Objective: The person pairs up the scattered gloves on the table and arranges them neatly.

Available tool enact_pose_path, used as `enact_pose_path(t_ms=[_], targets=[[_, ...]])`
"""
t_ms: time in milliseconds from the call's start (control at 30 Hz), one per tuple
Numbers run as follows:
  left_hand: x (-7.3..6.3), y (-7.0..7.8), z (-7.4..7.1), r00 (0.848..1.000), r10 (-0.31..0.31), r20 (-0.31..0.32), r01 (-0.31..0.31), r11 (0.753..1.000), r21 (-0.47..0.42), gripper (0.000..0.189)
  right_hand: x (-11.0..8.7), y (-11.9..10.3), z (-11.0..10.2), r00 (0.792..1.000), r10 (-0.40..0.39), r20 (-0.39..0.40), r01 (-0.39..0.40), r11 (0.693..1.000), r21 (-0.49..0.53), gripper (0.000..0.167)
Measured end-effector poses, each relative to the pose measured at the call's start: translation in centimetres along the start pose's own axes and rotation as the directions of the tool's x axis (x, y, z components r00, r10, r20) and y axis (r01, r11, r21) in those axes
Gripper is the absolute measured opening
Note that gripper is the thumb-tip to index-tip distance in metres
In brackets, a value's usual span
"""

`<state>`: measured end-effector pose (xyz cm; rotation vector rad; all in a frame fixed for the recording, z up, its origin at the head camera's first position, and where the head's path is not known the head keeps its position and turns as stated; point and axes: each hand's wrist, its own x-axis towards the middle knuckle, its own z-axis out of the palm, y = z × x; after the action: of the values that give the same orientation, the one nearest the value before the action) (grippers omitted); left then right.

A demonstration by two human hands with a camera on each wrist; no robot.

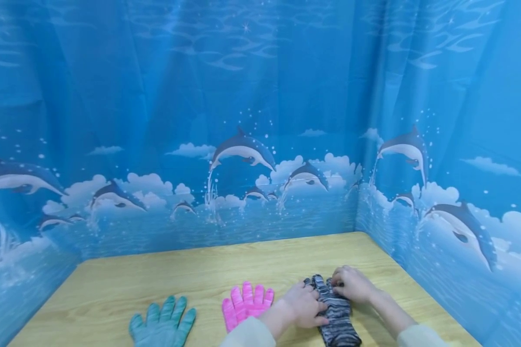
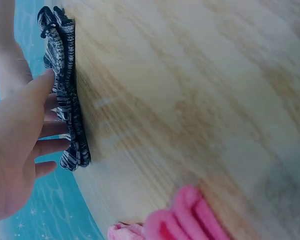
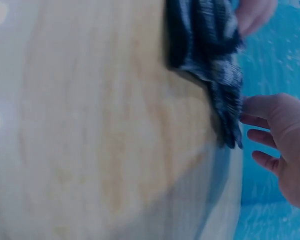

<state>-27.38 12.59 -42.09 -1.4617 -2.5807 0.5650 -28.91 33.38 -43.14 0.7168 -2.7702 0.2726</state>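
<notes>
A black-and-grey striped knit glove (image 1: 336,313) lies on the table at the right, its fingers pointing away. My left hand (image 1: 301,304) rests on the glove's left side with its fingers spread fairly straight; the left wrist view shows this hand (image 2: 20,135) against the bunched knit (image 2: 65,90). At the upper right edge of the glove, my right hand (image 1: 353,284) pinches the knit between thumb and forefinger. In the right wrist view, the right thumb (image 3: 262,106) meets the glove's edge (image 3: 225,100), while the other fingers are loosely bent, apart from it.
A pink glove (image 1: 248,303) lies flat to the left of my left hand. Farther left is a green glove (image 1: 162,325). The wood-grain table (image 1: 226,262) ends against a blue dolphin-print curtain (image 1: 260,96) at the back and right.
</notes>
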Motion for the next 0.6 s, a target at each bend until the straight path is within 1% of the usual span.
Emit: enact_pose_path(t_ms=[100, 167, 267, 367, 600], targets=[[-0.1, 0.0, 0.1, 1.0, -0.013, -0.016, 0.012, 1.0, -0.004, 0.047, -0.2, 0.3, -0.7, 0.999, 0.037, -0.028, -0.037, 0.999, 0.012, 0.006], [-0.2, -0.1, 0.0, 0.999, -0.006, -0.034, 0.007, 1.0, 0.005, 0.047, -0.4, 0.6, -1.2, 0.998, 0.05, -0.042, -0.049, 0.999, 0.007, 0.006], [-0.4, 0.0, -0.3, 0.999, 0.014, -0.048, -0.013, 1.0, 0.007, 0.047, -0.7, 0.8, -1.6, 0.998, 0.052, -0.026, -0.052, 0.999, -0.003, 0.005], [-0.4, 0.3, -0.5, 0.998, 0.038, -0.041, -0.037, 0.999, 0.005, 0.047, -1.0, 1.0, -1.4, 0.999, 0.04, 0.0, -0.04, 0.999, -0.007, 0.005], [-0.4, 0.8, -0.4, 0.999, 0.035, -0.036, -0.035, 0.999, 0.022, 0.047, -1.0, 1.0, -0.5, 0.999, 0.029, 0.034, -0.028, 1.0, -0.014, 0.005]])
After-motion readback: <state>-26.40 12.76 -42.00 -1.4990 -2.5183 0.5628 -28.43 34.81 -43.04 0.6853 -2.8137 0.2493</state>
